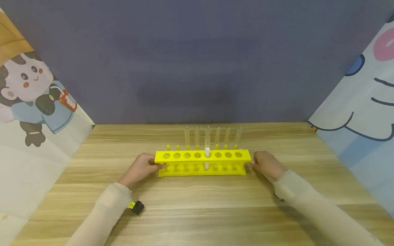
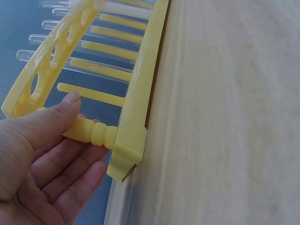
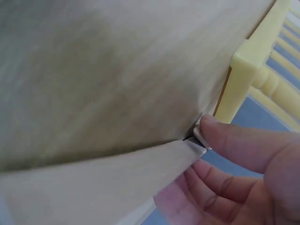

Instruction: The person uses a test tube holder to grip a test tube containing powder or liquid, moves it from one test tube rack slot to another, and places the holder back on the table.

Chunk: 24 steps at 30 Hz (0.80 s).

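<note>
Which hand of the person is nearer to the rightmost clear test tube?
The right hand. It is at the right end of the yellow rack, close to the rightmost test tube; the left hand grips the rack's left end, farther away.

Wood-grain counter. Behind counter: plain grey-blue wall. Left of counter: white panel, cartoon figure, red drink. Right of counter: pale panel, dark outlines, pink patch.

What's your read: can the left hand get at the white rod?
Probably yes: the white rod juts uncovered above the yellow test-tube rack, though the left hand, gripping the end post, must let go first.
</note>
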Tool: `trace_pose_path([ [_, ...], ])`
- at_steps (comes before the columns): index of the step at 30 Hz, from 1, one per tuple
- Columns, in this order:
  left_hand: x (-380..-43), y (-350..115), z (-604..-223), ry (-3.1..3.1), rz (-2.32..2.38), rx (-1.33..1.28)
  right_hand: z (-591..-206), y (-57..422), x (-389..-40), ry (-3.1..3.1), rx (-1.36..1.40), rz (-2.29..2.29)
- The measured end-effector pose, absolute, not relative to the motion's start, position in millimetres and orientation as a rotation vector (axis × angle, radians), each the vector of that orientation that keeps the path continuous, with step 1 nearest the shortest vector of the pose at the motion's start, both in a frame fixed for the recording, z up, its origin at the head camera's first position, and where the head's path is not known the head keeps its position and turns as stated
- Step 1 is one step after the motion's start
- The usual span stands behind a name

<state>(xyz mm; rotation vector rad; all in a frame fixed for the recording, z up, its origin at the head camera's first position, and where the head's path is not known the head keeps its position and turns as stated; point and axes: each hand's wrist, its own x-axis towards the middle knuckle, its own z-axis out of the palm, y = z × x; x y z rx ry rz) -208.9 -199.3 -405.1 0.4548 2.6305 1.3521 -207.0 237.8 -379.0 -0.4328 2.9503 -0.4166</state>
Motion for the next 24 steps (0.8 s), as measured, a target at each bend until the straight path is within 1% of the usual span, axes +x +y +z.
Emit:
trace_pose_path([
  [9,-210.6,-198.4,-407.3,2.653,1.329,0.461,-388.4,246.2,-210.2,3.008,-0.417,-0.423],
  [24,-210.1,-197.5,-408.2,2.667,1.319,0.472,-386.1,265.9,-206.8,3.241,-0.431,-0.561],
])
